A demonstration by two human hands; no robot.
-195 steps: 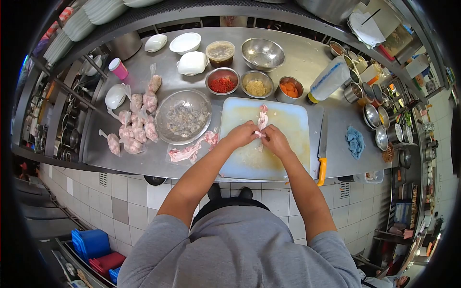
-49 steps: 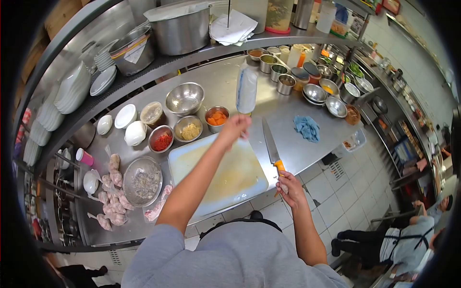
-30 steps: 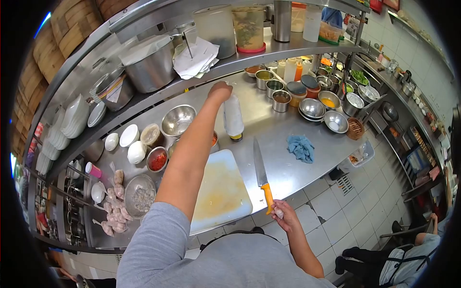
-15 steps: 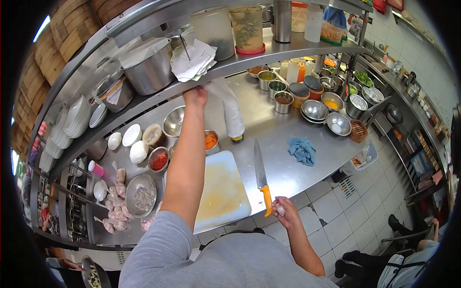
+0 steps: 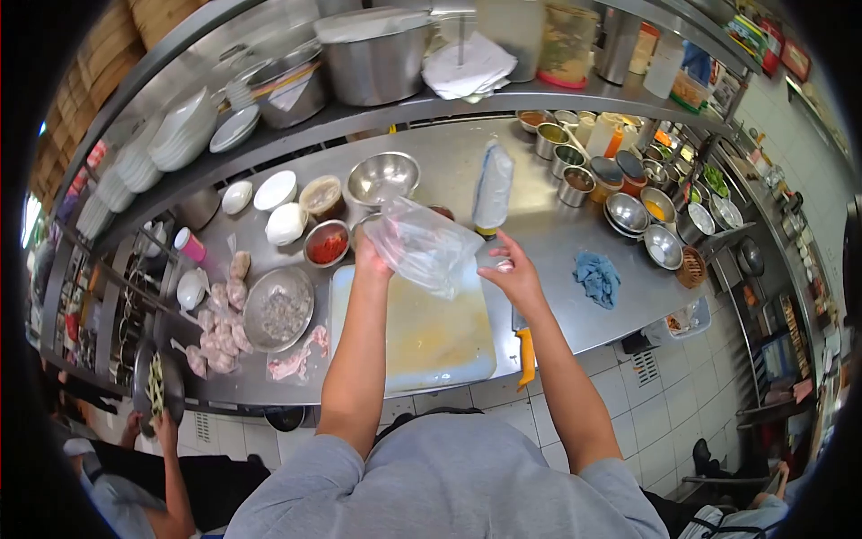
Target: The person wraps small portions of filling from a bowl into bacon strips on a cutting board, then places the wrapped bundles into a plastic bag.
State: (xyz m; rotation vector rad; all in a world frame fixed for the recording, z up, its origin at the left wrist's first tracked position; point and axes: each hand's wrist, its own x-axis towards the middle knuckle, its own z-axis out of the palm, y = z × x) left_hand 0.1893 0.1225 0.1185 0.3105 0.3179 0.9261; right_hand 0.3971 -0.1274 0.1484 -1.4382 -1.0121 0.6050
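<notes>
My left hand is closed on the edge of a clear plastic bag, which spreads over the far part of the cutting board. Just right of the bag, my right hand has its thumb and forefinger apart, with a small whitish thing tucked in the curled fingers; I cannot tell what it is. Under my right forearm lies a knife with an orange handle, its blade mostly covered. Beyond the right hand is a roll of clear bags on the steel counter.
Left of the board are a bowl of pale food, bagged raw meat and red garnish. A blue cloth lies at right. Sauce pots and steel bowls stand behind it. At lower left, another person holds a pan.
My left hand has come back from near the shelf to over the board, bringing the clear bag. My right hand has risen from beside the knife handle toward the bag. The view has shifted.
</notes>
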